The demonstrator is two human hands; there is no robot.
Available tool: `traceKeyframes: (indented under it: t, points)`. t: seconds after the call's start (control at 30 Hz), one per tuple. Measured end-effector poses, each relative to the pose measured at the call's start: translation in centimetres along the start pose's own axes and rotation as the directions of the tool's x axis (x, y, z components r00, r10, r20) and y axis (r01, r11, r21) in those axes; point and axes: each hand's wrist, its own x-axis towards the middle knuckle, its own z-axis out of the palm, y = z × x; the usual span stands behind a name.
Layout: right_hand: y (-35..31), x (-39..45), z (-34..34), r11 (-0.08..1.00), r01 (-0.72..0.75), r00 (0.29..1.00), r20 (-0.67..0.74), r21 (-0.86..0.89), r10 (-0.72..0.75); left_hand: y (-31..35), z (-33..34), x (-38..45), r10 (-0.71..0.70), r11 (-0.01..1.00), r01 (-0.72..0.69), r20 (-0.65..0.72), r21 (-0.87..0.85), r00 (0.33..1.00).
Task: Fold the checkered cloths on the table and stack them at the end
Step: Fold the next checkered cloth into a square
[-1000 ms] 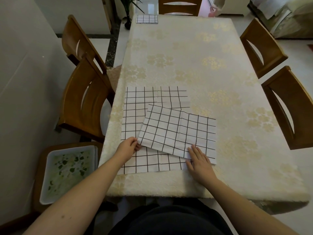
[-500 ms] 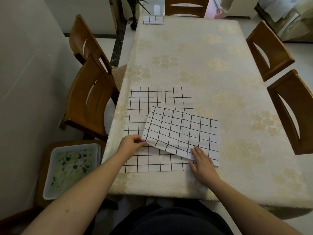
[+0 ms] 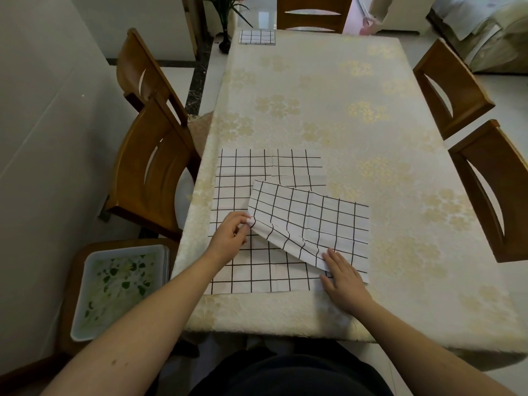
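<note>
Head view, left hand (image 3: 228, 238) pinching lifted corner of upper checkered cloth (image 3: 311, 224), right hand (image 3: 343, 277) flat, fingers straight, pressing its near edge, lower checkered cloth (image 3: 243, 181) spread beneath.

Long rectangular table (image 3: 328, 90) under a cream cloth with a pale gold flower print. Curved-back brown wooden chairs: two along the left side (image 3: 154, 178), two along the right (image 3: 491, 192), one at the far end (image 3: 313, 15). Plain white wall (image 3: 43, 110) on the left. Glossy pale tiled floor (image 3: 511, 110) with a dark marble strip (image 3: 197, 78). Dark slim vase with green leaves (image 3: 225, 38) near the far left corner. Soft, even daylight.
</note>
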Motion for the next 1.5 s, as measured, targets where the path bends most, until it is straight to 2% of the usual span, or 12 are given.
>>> traceKeyframes:
  t: [0.13, 0.23, 0.3, 0.43, 0.57, 0.63, 0.73, 0.87, 0.97, 1.17, 1.33, 1.5]
  points:
    - [-0.2, 0.0, 0.0, 1.000, 0.000, 1.000, 0.002, -0.004, 0.000, 0.2, 0.0, 0.3, -0.171, 0.977, 0.162, -0.050, -0.137, 0.984]
    - [-0.2, -0.1, 0.1, 1.000, 0.000, 1.000, -0.005, -0.012, 0.000, -0.7, -0.3, 0.4, -0.379, 0.884, 0.384, 0.072, -0.265, 0.923]
    - [-0.3, -0.1, 0.1, 1.000, -0.004, 1.000, -0.007, -0.008, 0.003, -1.2, -0.8, 0.1, -0.405, 0.837, 0.440, 0.173, -0.326, 0.898]
    - [-0.5, -0.2, 0.1, 1.000, -0.008, 1.000, -0.011, -0.008, 0.008, -2.2, -1.2, -1.1, -0.300, 0.940, 0.321, 0.167, -0.118, 0.939]
    - [-0.4, -0.2, 0.1, 1.000, -0.007, 1.000, -0.003, -0.017, 0.007, -3.6, -1.7, -0.6, -0.255, 0.964, 0.248, 0.070, 0.093, 0.964]
    - [-0.4, -0.3, 0.0, 1.000, -0.007, 1.000, 0.001, -0.013, 0.007, -3.6, -2.2, -0.3, -0.230, 0.957, 0.211, 0.078, 0.199, 0.970]
    - [-0.5, -0.3, -0.1, 1.000, -0.007, 1.000, 0.002, -0.011, 0.007, -3.4, -2.2, -0.1, -0.299, 0.949, 0.283, 0.104, 0.140, 0.949]
    - [-0.6, -0.3, -0.1, 1.000, -0.012, 1.000, 0.004, -0.017, 0.012, -2.6, -1.5, 0.0, -0.403, 0.868, 0.443, 0.201, -0.223, 0.893]
    - [-0.7, -0.3, -0.1, 1.000, -0.017, 1.000, 0.002, -0.019, 0.017, -2.4, -1.7, 0.4, -0.418, 0.838, 0.454, 0.176, -0.304, 0.891]
    - [-0.7, -0.3, -0.2, 0.998, -0.020, 1.000, -0.020, -0.052, 0.019, -3.0, -2.8, 1.4, -0.429, 0.890, 0.447, 0.171, -0.088, 0.887]
    - [-0.2, -0.5, -0.4, 0.992, -0.013, 1.000, -0.024, -0.122, 0.010, -3.3, -3.1, 1.7, -0.485, 0.865, 0.500, 0.180, -0.042, 0.856]
    - [0.9, -0.5, -0.9, 0.988, -0.021, 1.000, -0.007, -0.154, 0.020, -3.4, -3.0, 1.3, -0.485, 0.873, 0.467, 0.146, 0.142, 0.863]
